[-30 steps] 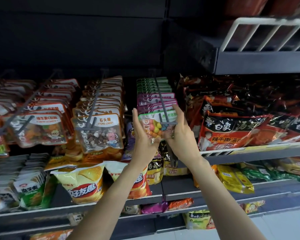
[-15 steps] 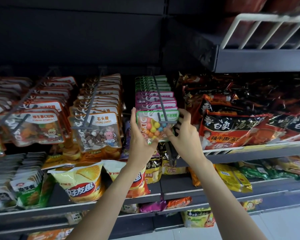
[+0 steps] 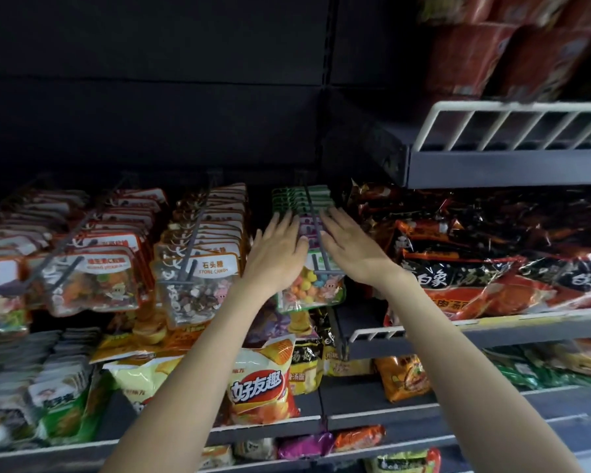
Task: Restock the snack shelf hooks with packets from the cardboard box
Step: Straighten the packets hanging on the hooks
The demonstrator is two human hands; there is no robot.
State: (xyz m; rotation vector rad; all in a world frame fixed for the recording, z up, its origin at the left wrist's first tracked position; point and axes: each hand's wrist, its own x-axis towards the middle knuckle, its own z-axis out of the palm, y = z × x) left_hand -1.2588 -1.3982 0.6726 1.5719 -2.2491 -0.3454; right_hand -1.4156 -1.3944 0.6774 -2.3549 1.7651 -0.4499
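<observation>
I have both hands up at the hook [image 3: 316,230] in the centre of the frame, one each side of its row of packets. My left hand [image 3: 277,249] lies flat with fingers straight, pressed against the left edges of the row; my right hand [image 3: 350,245] is just as flat against the right edges. Neither holds anything. The front packet [image 3: 309,288], clear with coloured sweets inside, hangs at the hook's tip, just below and between my wrists, with purple and green ones stacked behind it towards the upper centre.

I judge this as the tidying step: a packet is on the hook and I am squaring the row and easing it back along the wire. The stone candy packets [image 3: 198,285] on the neighbouring hook at centre left look full, as do the rows further left.

The cardboard box is not in view, so the next move, I think, calls for drawing both hands away and turning down to find it and pick another packet
</observation>
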